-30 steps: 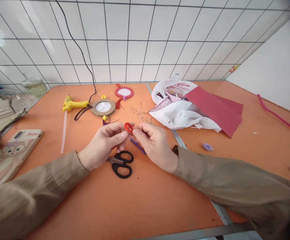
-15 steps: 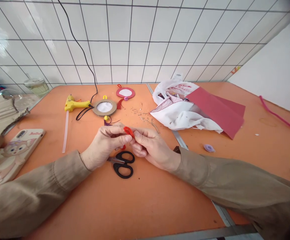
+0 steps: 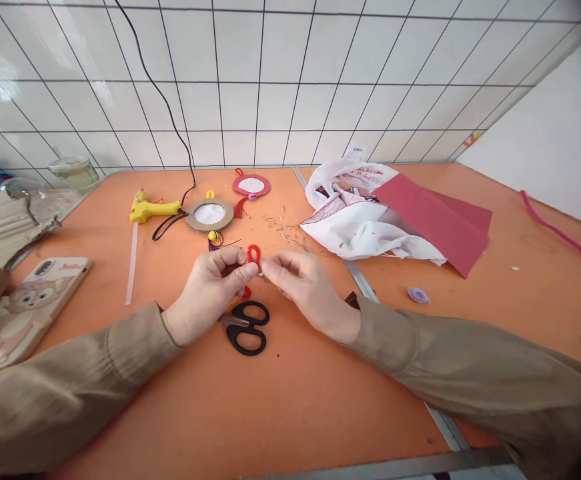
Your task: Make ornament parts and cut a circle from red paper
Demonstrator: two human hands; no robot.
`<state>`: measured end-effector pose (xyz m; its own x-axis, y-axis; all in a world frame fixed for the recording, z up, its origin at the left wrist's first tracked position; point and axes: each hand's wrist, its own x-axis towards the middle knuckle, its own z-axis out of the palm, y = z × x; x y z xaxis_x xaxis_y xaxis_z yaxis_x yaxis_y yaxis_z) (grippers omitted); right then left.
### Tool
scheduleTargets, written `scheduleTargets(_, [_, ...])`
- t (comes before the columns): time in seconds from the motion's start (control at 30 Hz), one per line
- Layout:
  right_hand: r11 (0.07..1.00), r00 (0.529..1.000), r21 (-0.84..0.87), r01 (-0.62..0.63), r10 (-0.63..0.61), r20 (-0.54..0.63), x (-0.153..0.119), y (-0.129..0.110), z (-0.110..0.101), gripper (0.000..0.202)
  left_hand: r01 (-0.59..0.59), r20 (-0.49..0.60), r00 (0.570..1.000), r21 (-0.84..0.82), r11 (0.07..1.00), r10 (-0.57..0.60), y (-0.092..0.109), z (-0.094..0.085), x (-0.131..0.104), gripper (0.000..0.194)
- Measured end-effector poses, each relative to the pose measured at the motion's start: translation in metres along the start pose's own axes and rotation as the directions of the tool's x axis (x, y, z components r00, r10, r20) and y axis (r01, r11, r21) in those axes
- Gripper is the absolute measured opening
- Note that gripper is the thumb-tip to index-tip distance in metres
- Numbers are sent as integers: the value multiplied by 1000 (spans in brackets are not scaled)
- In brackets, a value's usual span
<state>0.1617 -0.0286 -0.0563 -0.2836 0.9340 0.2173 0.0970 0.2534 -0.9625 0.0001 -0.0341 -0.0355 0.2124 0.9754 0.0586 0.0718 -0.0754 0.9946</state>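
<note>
A small red pipe cleaner (image 3: 254,252) is bent into an upright loop. My left hand (image 3: 220,283) pinches its base between thumb and index finger, and a red end pokes out below the thumb. From the other side, my right hand (image 3: 303,287) is closed, its thumb and fingertip gripping at the loop's lower right; the bit between them is mostly hidden. Black-handled scissors (image 3: 247,328) lie just below, blades partly under my left hand. Beyond my hands rest a cardboard ring (image 3: 187,223) with a white centre and yellow bell, and a pink-red round piece (image 3: 265,185) with a tassel.
A yellow glue gun (image 3: 153,211) with a clear stick lies left, near a phone (image 3: 30,310) and torn cardboard (image 3: 5,223). White cloth (image 3: 350,233) and red sheets (image 3: 435,220) sit right of centre. A purple spool (image 3: 418,295) and pink pipe cleaner (image 3: 560,230) lie further right.
The red loop has turned from slanting to upright and stands more open. My right hand has drawn slightly away from my left, with its fingers less curled underneath.
</note>
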Motion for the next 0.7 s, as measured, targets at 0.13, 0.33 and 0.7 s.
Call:
scheduleTargets(0.13, [992,994,108,69,-60,-91,3,0,-5,24,-89,105,992,156,984,73,2,0,-2,24])
scheduleTargets(0.33, [987,987,1,159,-159,-11,5,-5,-6,10,-226,181,969,368,902,169,-4,-4,2,24])
scheduleTargets(0.7, [954,954,-131,269,-283,-98,5,0,-4,13,-77,107,993,231,970,53,2,1,-2,15])
